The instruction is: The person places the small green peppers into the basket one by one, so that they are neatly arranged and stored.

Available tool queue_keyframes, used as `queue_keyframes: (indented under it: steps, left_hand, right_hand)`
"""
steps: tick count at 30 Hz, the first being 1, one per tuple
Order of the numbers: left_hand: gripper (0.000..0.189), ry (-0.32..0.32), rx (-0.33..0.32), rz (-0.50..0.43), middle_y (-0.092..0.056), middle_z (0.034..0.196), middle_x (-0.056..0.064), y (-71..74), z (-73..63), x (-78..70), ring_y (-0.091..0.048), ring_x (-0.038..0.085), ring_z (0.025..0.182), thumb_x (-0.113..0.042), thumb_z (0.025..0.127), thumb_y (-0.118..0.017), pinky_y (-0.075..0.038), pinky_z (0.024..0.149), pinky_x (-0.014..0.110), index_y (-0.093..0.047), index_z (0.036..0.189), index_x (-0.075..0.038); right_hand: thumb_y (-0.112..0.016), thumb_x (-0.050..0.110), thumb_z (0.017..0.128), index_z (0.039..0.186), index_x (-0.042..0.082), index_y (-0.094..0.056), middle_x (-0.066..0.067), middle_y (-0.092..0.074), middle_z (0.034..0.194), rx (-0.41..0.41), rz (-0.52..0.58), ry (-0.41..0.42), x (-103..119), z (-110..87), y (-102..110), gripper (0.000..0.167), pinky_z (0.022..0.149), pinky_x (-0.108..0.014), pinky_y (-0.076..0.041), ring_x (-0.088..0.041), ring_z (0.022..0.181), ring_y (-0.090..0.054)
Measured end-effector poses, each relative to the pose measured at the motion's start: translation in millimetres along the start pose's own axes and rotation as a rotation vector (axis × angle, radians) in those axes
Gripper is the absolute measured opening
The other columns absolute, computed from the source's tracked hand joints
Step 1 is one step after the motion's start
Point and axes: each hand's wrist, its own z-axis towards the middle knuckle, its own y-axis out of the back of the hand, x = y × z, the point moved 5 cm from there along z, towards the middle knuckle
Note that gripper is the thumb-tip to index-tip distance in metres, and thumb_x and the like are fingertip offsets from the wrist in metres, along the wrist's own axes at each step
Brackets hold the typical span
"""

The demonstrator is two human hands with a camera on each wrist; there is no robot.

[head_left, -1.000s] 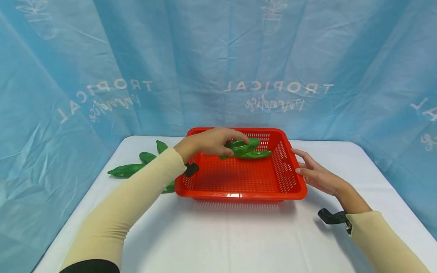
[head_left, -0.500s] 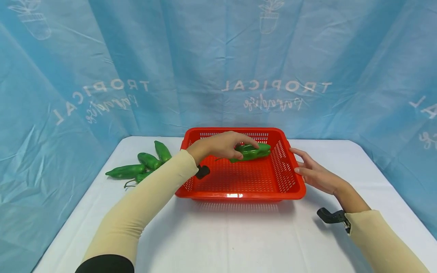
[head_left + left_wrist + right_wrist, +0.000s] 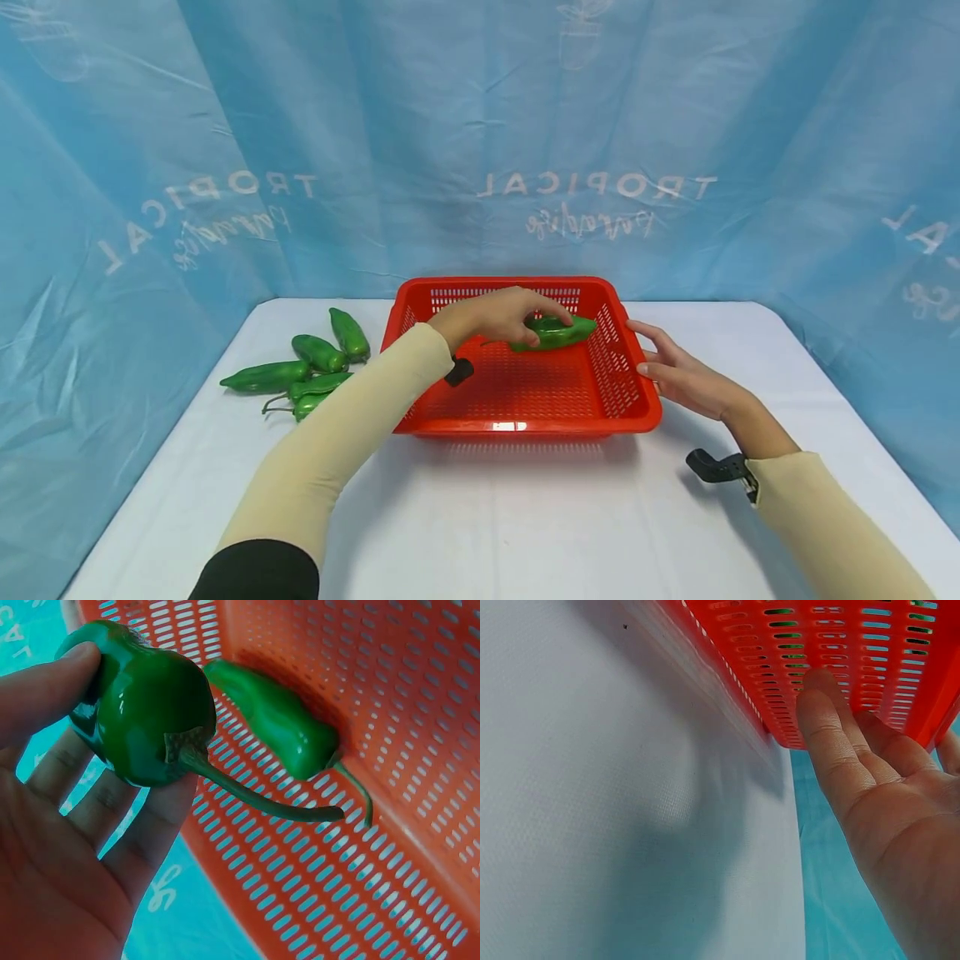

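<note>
Through the head camera, I am looking down at a white worktop (image 3: 480, 517) where a red basket (image 3: 525, 427) with lots of holes is sitting. My left hand (image 3: 491, 315) is reaching over the basket and holding a green pepper (image 3: 157, 712) above its back right part. In the left wrist view, the thumb is pressing on one side of the pepper, and the fingers are giving it a hold from the other side. The pepper's long stem (image 3: 262, 806) is sticking out away from the palm. A second pepper (image 3: 281, 720) is lying in the basket, just past the held one. I am not able to tell if the two are touching.

My right hand (image 3: 686, 377) is resting at the right end of the basket. It is stretching its fingers out quite straight, and their tips are touching the outside wall.

Left of the basket, five more green peppers (image 3: 266, 377) are lying close together on the worktop. The left sleeve (image 3: 352, 425), which is cream, is hiding a bit of that bunch. The right sleeve (image 3: 832, 517) is cream too. Behind it all, a blue curtain (image 3: 420, 125) is hanging, and its white letters (image 3: 600, 185) are showing backwards.
</note>
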Motion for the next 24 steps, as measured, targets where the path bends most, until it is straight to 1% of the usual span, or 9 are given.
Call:
queue_keyframes:
  steps: [4, 6, 8, 12, 15, 19, 24]
  left_hand:
    - [0.048, -0.020, 0.008, 0.025, -0.053, 0.141, 0.000, -5.5, 8.0, 6.1, -0.054, 0.017, 0.115, -0.009, 0.094, -0.064, -0.050, 0.091, 0.030, -0.058, 0.138, -0.027]
    - [0.049, -0.024, 0.012, 0.019, -0.054, 0.141, 0.001, -9.2, 12.4, 8.8, -0.054, 0.017, 0.114, -0.008, 0.094, -0.064, -0.050, 0.090, 0.030, -0.058, 0.139, -0.026]
    - [0.050, -0.014, 0.022, 0.009, -0.054, 0.141, 0.002, -13.3, 15.7, 11.7, -0.054, 0.018, 0.113, -0.008, 0.094, -0.064, -0.051, 0.089, 0.029, -0.057, 0.140, -0.026]
    - [0.051, 0.028, 0.052, -0.026, -0.052, 0.141, 0.004, -22.1, 19.3, 17.1, -0.053, 0.019, 0.113, -0.007, 0.094, -0.064, -0.052, 0.087, 0.028, -0.056, 0.141, -0.025]
    - [0.050, 0.039, 0.053, -0.014, -0.052, 0.140, 0.004, -26.9, 22.0, 21.4, -0.051, 0.019, 0.113, -0.007, 0.095, -0.064, -0.051, 0.087, 0.027, -0.057, 0.140, -0.025]
    - [0.049, 0.037, 0.056, 0.023, -0.053, 0.137, 0.005, -31.9, 26.1, 26.4, -0.049, 0.019, 0.111, -0.006, 0.094, -0.063, -0.047, 0.084, 0.026, -0.058, 0.139, -0.026]
    - [0.051, 0.027, 0.054, 0.070, -0.054, 0.138, 0.004, -36.5, 30.2, 27.9, -0.048, 0.018, 0.109, -0.005, 0.093, -0.063, -0.044, 0.083, 0.026, -0.059, 0.139, -0.027]
  right_hand:
    - [-0.048, 0.017, 0.102, 0.158, 0.029, -0.006, 0.005, -0.050, 0.138, -0.009, -0.005, -0.017, 0, 2.3, -1, 0.072, 0.093, -0.036, -0.057, -0.007, 0.116, -0.061]
    - [-0.048, 0.017, 0.102, 0.158, 0.029, -0.006, 0.005, -0.050, 0.138, -0.015, -0.004, -0.022, 1, 2.1, -1, 0.072, 0.093, -0.036, -0.057, -0.007, 0.115, -0.061]
    - [-0.048, 0.017, 0.102, 0.158, 0.029, -0.006, 0.004, -0.050, 0.138, -0.015, -0.004, -0.022, 1, 2.0, -1, 0.071, 0.093, -0.036, -0.057, -0.007, 0.115, -0.061]
    - [-0.048, 0.017, 0.102, 0.158, 0.029, -0.006, 0.005, -0.051, 0.138, -0.005, 0.003, -0.020, 1, 2.6, -2, 0.071, 0.093, -0.037, -0.057, -0.008, 0.115, -0.062]
    - [-0.047, 0.017, 0.102, 0.158, 0.029, -0.005, 0.007, -0.052, 0.137, 0.000, 0.009, -0.019, 1, 2.8, -1, 0.071, 0.093, -0.036, -0.057, -0.008, 0.115, -0.062]
    - [-0.047, 0.016, 0.102, 0.158, 0.029, -0.005, 0.009, -0.053, 0.136, -0.001, 0.012, -0.015, 1, 2.8, 0, 0.071, 0.092, -0.035, -0.057, -0.007, 0.114, -0.063]
    - [-0.048, 0.017, 0.102, 0.158, 0.030, -0.006, 0.009, -0.051, 0.136, -0.010, 0.004, -0.018, 0, 1.9, 0, 0.071, 0.093, -0.035, -0.057, -0.007, 0.115, -0.062]
